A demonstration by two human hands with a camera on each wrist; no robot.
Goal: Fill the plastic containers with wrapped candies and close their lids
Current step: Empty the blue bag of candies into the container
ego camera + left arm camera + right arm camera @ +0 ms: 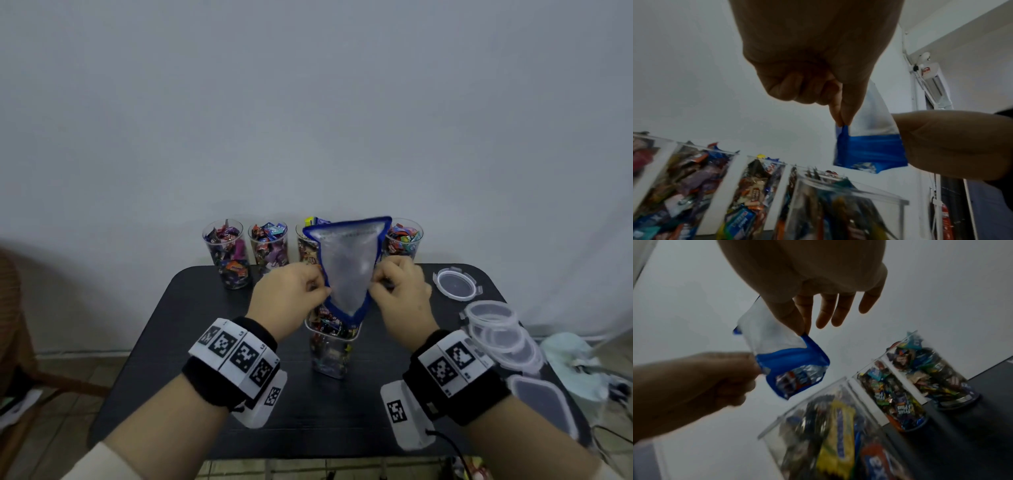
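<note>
Two hands, fingers pinching bag over container

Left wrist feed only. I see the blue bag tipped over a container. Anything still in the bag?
Observer: Yes. The right wrist view shows foil-wrapped candies sitting at the mouth of the bag.
Operator: How is the right hand holding it?
Observer: The right hand pinches the bag's edge between thumb and forefinger; its other fingers are spread free.
Operator: Where are the lids?
Observer: Head view: one round lid lies alone on the table, right of the hands, with a stack of lids nearer the person.
</note>
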